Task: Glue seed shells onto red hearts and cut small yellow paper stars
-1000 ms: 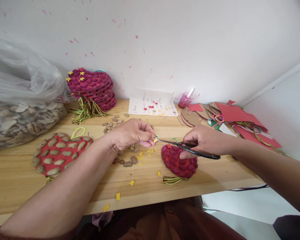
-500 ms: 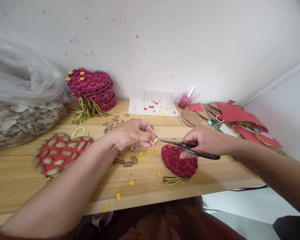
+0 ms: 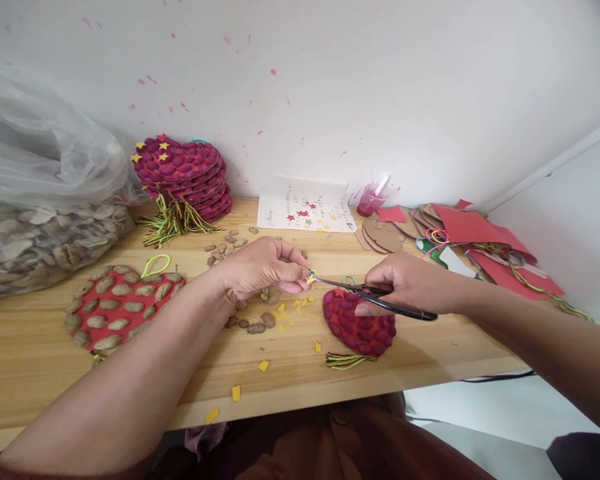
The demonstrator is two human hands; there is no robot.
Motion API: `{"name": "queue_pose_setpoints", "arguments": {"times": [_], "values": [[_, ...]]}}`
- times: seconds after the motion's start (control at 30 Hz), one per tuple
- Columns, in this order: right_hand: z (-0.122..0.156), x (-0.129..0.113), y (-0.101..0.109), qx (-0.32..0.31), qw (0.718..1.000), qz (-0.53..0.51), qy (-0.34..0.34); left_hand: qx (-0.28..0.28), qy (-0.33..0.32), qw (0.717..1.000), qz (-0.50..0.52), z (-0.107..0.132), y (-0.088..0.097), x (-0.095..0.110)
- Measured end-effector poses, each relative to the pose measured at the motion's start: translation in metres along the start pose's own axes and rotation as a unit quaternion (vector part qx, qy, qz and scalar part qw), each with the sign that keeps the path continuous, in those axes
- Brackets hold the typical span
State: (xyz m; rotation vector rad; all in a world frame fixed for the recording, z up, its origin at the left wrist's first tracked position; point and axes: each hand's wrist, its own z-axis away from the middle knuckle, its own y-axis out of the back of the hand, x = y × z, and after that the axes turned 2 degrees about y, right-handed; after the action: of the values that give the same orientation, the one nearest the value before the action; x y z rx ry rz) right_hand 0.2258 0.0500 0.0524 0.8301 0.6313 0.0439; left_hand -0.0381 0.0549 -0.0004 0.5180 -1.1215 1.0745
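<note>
Between the fingertips of my left hand (image 3: 270, 267) is a small piece of yellow paper (image 3: 309, 281). My right hand (image 3: 405, 283) is closed round the black handles of a pair of scissors (image 3: 380, 298), whose blade tips meet the yellow piece. Under the scissors lies a purple peanut-covered decoration (image 3: 360, 323) with a yarn tassel and a green loop. Yellow paper scraps (image 3: 283, 317) and loose peanuts (image 3: 256, 328) lie below my left hand. Left of my left forearm rests a red heart-shaped piece (image 3: 115, 305) set with unpainted peanuts.
A stack of purple peanut decorations (image 3: 180, 170) stands by the wall, next to a clear bag of peanuts (image 3: 50, 233). Farther back are a paper sheet with small stars (image 3: 280, 200) and a cup of purple paint (image 3: 370, 200). Red paper (image 3: 470, 225) and cardboard pieces (image 3: 380, 235) lie at right.
Both hands stay almost in place. My right hand and the scissors have shifted very slightly to the left, the blades still at the yellow piece.
</note>
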Motion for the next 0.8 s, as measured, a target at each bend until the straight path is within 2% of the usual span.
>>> {"name": "queue_pose_setpoints", "arguments": {"times": [0.23, 0.47, 0.6, 0.7, 0.8], "values": [[-0.007, 0.012, -0.012, 0.016, 0.999, -0.026, 0.031, 0.021, 0.014, 1.000, -0.009, -0.002, -0.002, 0.000], [-0.014, 0.015, -0.021, 0.035, 0.998, 0.037, 0.038, 0.037, 0.016, 0.999, -0.010, -0.009, 0.002, -0.009], [-0.012, 0.015, -0.021, 0.063, 0.995, 0.061, 0.039, 0.056, -0.013, 0.998, -0.007, -0.009, 0.004, -0.008], [-0.010, 0.016, -0.024, 0.113, 0.993, -0.019, 0.010, 0.072, -0.044, 0.996, 0.025, -0.008, 0.004, -0.004], [-0.014, 0.011, -0.030, 0.161, 0.969, -0.185, 0.000, 0.075, -0.062, 0.993, 0.061, -0.008, 0.002, -0.004]]}}
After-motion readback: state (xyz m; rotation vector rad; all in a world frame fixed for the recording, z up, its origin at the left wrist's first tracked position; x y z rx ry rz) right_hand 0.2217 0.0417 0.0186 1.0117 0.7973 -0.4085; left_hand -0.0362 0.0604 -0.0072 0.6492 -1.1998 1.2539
